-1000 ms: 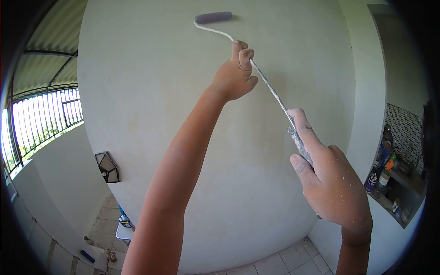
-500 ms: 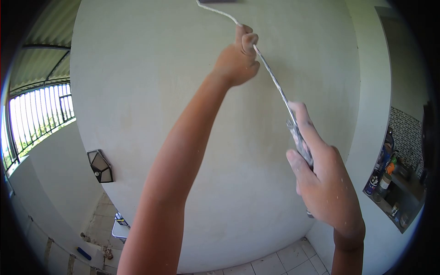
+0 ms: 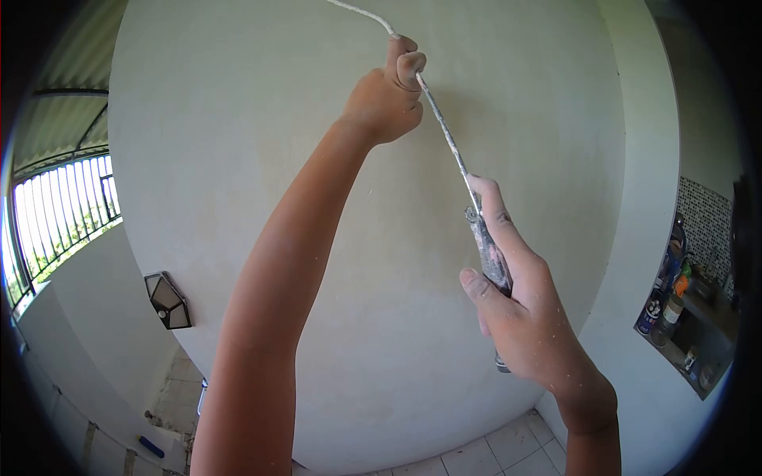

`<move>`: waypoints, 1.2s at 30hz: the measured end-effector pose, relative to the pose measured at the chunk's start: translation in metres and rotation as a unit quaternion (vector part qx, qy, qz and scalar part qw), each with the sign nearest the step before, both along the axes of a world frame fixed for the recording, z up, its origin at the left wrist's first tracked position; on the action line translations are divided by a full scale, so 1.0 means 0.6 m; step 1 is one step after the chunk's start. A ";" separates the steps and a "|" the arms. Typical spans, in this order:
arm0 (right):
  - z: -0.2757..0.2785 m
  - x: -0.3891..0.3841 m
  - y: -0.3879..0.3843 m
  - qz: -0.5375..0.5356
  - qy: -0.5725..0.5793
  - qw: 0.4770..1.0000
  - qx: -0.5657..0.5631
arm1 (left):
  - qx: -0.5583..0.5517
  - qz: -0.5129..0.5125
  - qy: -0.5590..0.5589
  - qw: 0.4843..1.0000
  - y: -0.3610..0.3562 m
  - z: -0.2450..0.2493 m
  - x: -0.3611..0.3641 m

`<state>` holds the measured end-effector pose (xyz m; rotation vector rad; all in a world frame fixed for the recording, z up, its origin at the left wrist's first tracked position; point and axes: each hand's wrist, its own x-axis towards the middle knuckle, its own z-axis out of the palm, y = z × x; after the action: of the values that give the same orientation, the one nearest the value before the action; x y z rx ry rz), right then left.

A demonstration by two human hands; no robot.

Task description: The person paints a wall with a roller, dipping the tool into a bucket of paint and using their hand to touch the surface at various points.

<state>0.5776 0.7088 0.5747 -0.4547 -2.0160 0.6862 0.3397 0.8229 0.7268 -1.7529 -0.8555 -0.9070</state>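
A paint roller's long metal rod [image 3: 449, 136], streaked with white paint, slants across the middle of the view in front of a pale wall [image 3: 397, 317]. My left hand [image 3: 389, 94] is closed around the upper rod, near where it bends away to the upper left. Lower down, my right hand [image 3: 528, 317] grips the paint-smeared dark handle [image 3: 490, 258], its index finger stretched along the rod. White dust or paint specks both arms. The roller head lies beyond the top edge, out of sight.
A dark-framed wall lamp [image 3: 168, 301] is mounted at the wall's left end. Window bars [image 3: 63, 202] rise further left. At right, a recessed shelf [image 3: 690, 349] holds cans and bottles. Floor tiles [image 3: 476, 460] run along the wall's foot. A blue object [image 3: 151, 447] lies lower left.
Both hands and the paint roller have shifted left in view, the upper part also slightly upward. The roller head, partly visible at the top before, has gone out of frame. Both grips stay the same.
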 end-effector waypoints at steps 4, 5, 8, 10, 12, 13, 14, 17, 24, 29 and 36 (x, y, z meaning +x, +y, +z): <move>-0.092 0.000 0.050 -0.001 0.036 0.997 0.066 | 0.004 0.002 0.026 1.000 0.016 -0.073 0.004; -0.125 0.005 0.045 -0.013 0.028 0.998 0.063 | -0.017 0.020 0.032 0.999 0.013 -0.107 0.009; -0.232 0.015 0.013 -0.036 -0.034 0.999 -0.011 | -0.099 0.005 0.043 0.994 -0.007 -0.238 0.012; -0.314 0.020 -0.009 -0.046 -0.088 0.993 -0.060 | -0.164 0.021 0.047 0.985 -0.030 -0.327 0.018; -0.396 0.030 -0.034 -0.061 -0.103 0.991 -0.066 | -0.294 0.011 -0.040 0.955 -0.067 -0.402 0.041; -0.431 0.038 -0.049 -0.070 -0.095 0.991 -0.059 | -0.380 -0.015 -0.126 0.916 -0.087 -0.431 0.057; -0.466 0.046 -0.066 -0.078 -0.089 0.992 -0.053 | -0.409 -0.009 -0.125 0.904 -0.099 -0.462 0.066; -0.571 0.090 -0.109 -0.105 -0.062 0.992 -0.017 | -0.489 -0.008 -0.150 0.859 -0.130 -0.556 0.092; -0.787 0.226 -0.166 -0.135 -0.154 0.979 -0.003 | -0.490 0.006 -0.077 0.868 -0.176 -0.821 0.166; -0.962 0.309 -0.150 -0.144 -0.156 0.977 0.036 | -0.487 0.022 -0.016 0.873 -0.189 -0.942 0.237; -0.808 0.326 -0.093 -0.114 -0.215 0.962 -0.127 | -0.475 -0.037 -0.143 0.867 -0.146 -0.782 0.309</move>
<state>0.7731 0.6528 0.0898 -1.0482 -2.2327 0.7523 0.5250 0.7354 0.2575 -2.5256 -1.6289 -0.8610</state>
